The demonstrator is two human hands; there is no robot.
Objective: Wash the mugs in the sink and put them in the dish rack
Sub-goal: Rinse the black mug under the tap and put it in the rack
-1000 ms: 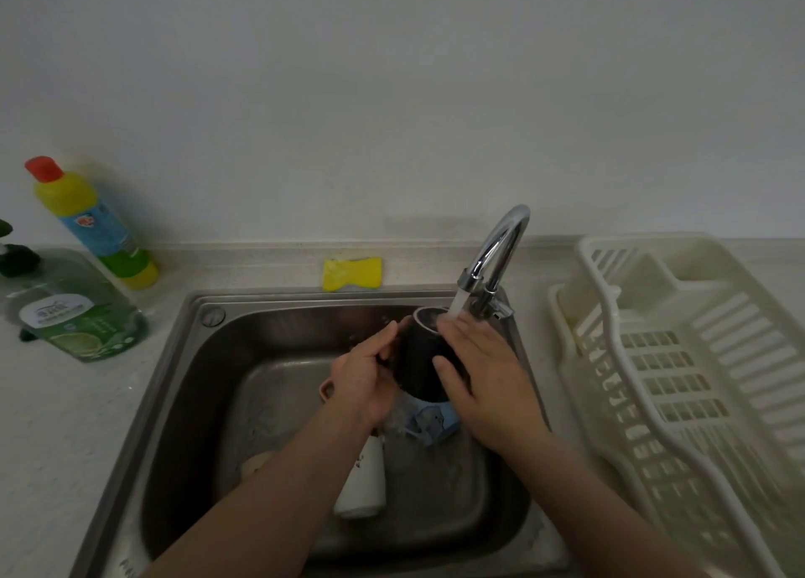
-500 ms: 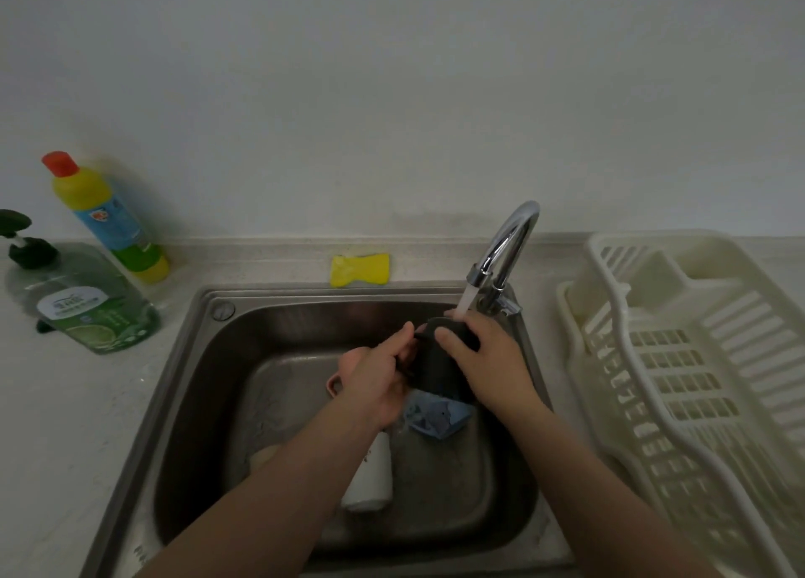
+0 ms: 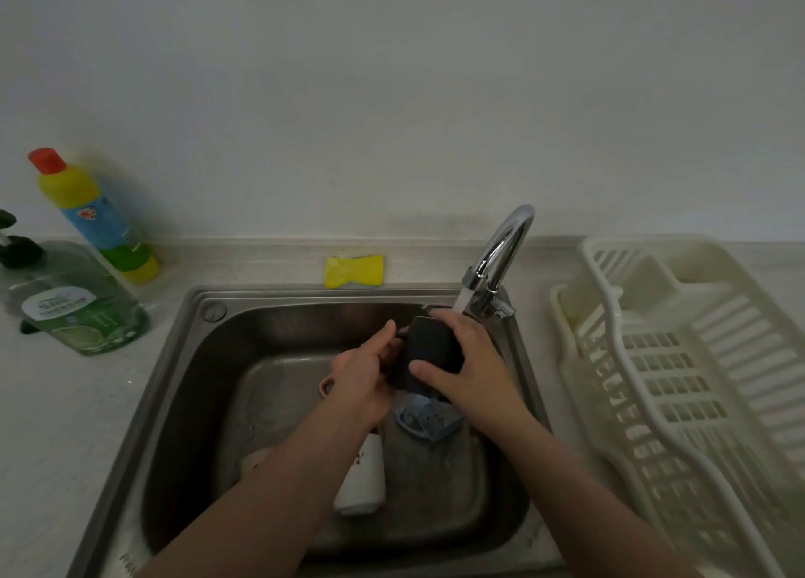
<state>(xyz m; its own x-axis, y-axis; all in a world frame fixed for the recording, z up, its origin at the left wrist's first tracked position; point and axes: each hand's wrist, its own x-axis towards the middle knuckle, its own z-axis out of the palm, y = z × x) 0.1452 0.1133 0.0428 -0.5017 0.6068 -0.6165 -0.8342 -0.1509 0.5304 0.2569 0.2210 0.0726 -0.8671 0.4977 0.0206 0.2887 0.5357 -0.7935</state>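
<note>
Both hands hold a black mug (image 3: 429, 351) over the steel sink (image 3: 200, 386), right below the running tap (image 3: 501, 255). My left hand (image 3: 366, 377) grips its handle side, and my right hand (image 3: 468, 364) wraps round its body from the right. A white mug (image 3: 363, 477) lies on its side on the sink floor, partly under my left forearm. A blue mug (image 3: 429, 418) lies beneath the black one. The pink handle of another mug (image 3: 326, 386) shows left of my left hand; a pale mug (image 3: 255, 460) peeks out lower left.
A cream dish rack (image 3: 679, 386) stands on the counter right of the sink. A yellow sponge (image 3: 355, 270) lies behind the sink. At the far left stand a yellow bottle with a red cap (image 3: 93, 216) and a green soap dispenser (image 3: 74, 307).
The black mug has been tipped from mouth-up under the stream to mouth-down, and my right hand has shifted over its body. The view has drifted slightly.
</note>
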